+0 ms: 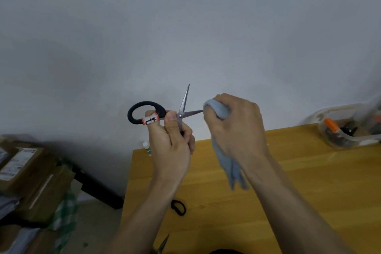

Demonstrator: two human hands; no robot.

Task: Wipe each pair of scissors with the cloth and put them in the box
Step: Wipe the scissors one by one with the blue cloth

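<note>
My left hand [171, 142] holds a black-handled pair of scissors [148, 112] up in front of the wall, its blades spread wide. One blade points up, the other points right. A white and orange label wraps the handle. My right hand [235, 126] is closed around a light blue cloth [216, 109], which covers the tip of the right-pointing blade and hangs down below my wrist. A clear plastic box [348, 126] at the far right of the wooden table holds dark scissors and an orange-handled item.
The yellow wooden table [288, 181] runs along the wall. A second pair of black-handled scissors [178, 207] lies near its left edge, and a blade tip [164, 243] shows at the bottom. A small white tube [146, 147] stands at the back left corner. Cardboard boxes [31, 171] are stacked on the left.
</note>
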